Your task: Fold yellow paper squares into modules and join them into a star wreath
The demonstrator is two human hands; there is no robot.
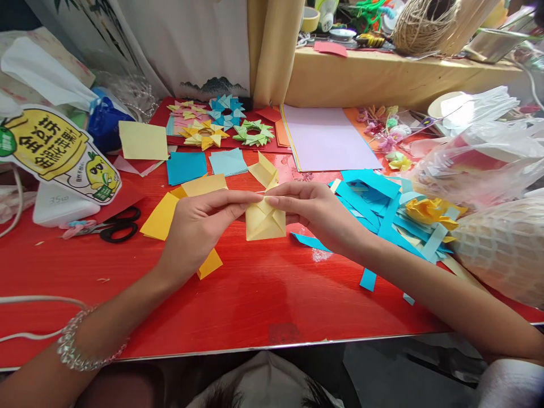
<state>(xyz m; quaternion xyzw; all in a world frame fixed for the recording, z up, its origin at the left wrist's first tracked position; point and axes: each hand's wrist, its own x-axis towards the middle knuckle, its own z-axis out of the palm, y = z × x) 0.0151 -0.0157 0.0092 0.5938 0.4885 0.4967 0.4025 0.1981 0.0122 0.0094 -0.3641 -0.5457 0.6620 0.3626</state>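
Two hands at work above a red table [238, 311]; the left hand [204, 218] pinches the upper edge of a pale yellow folded paper [266, 224] between thumb and fingertips, and the right hand [308, 207] grips the same edge in like manner, the two sets of fingertips nearly meeting; the folded paper is held at the middle of the view, its creased face toward the wearer; a second yellow piece [262, 169] shows just beyond the fingertips; a clear bead bracelet [79, 345] circles the left wrist. At left, a label [55, 147] bears large dark Chinese characters on a yellow panel, slanted and not surely legible, with a cartoon lemon [100, 173] below them and small white writing on green patches too fine to read; beneath it a white box [63, 204] is marked "35" and what looks like a "w"; black-handled scissors [119, 226] lie beside the box. Toward the back, blue squares [186, 168] and light blue squares [228, 162] lie before paper rings, among them a yellow ring [191, 136] and a green ring [242, 133]; a lilac sheet [329, 139] lies to their right; blue strips [374, 198] are heaped beyond the right forearm.
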